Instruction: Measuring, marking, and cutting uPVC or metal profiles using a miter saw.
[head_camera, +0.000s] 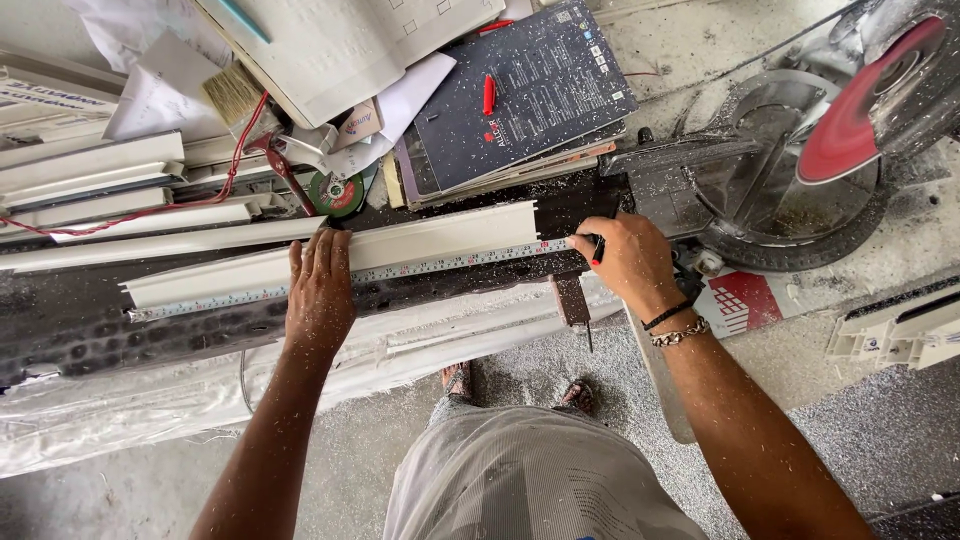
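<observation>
In the head view the white profile (330, 258) lies along the dark bench (90, 325) with a tape measure (400, 270) stretched on its near edge; the left hand (320, 295) lies open and flat across both, pinning them, while the right hand (628, 262) — just past the profile's right end — is closed around a red-tipped marker (597, 250) at the tape. Right of the profile stands the mitre saw (790, 170). A true mark probably wants the tape kept taut and flush — the tip set square.
</observation>
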